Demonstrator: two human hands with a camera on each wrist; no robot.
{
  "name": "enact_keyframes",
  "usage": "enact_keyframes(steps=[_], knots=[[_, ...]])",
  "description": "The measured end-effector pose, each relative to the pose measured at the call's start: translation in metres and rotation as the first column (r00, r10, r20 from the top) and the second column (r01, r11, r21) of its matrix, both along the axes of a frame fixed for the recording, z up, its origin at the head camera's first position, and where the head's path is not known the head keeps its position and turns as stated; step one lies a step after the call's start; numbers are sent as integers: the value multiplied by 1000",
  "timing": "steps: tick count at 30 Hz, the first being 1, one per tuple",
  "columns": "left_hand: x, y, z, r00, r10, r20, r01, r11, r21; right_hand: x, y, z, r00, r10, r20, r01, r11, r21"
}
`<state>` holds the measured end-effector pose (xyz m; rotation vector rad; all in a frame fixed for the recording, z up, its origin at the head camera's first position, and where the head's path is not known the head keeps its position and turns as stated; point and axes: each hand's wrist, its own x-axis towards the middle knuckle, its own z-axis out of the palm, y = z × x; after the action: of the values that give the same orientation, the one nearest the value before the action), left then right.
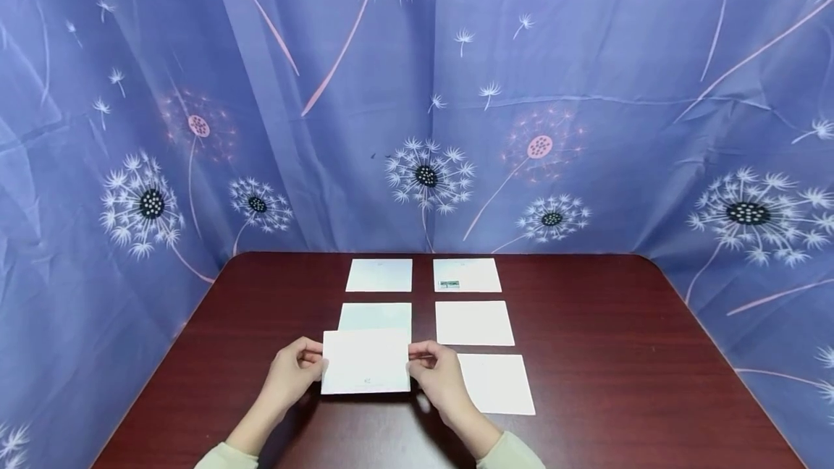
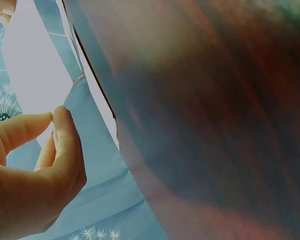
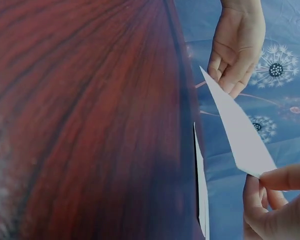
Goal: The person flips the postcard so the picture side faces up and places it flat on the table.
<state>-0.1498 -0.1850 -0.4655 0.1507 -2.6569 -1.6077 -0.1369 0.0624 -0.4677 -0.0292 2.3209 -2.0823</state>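
Note:
A white rectangular card (image 1: 366,360) with a tiny mark near its lower edge is held above the table. My left hand (image 1: 291,375) pinches its left edge between thumb and fingers. At the opposite edge, my right hand (image 1: 444,382) pinches it the same way. From the right wrist view, the held card (image 3: 242,132) stretches between both hands, raised off the tabletop. Just behind it lies a pale card (image 1: 374,315), partly covered by the held one in the head view. Another white card (image 1: 500,384) lies close beside my right hand.
Farther back on the dark red wooden table (image 1: 599,353) lie a white card (image 1: 379,275) on the left and a card with a small green picture (image 1: 472,273) on the right. Between rows sits another white card (image 1: 474,323). A blue dandelion-print curtain (image 1: 365,187) surrounds the table.

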Motion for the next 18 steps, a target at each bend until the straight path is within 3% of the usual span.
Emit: enact_keyframes(steps=[6,14,18], knots=[[4,0,1,998,42,-46,-37,994,101,0,-2,-2,999,-27,-17,26,1000,-4],[7,-3,3,993,99,-69,-93,991,93,0,-2,-6,999,-42,-14,42,999,12],[9,-6,6,988,94,-123,-82,991,102,-2,-4,-3,1000,-25,-17,25,1000,-3]])
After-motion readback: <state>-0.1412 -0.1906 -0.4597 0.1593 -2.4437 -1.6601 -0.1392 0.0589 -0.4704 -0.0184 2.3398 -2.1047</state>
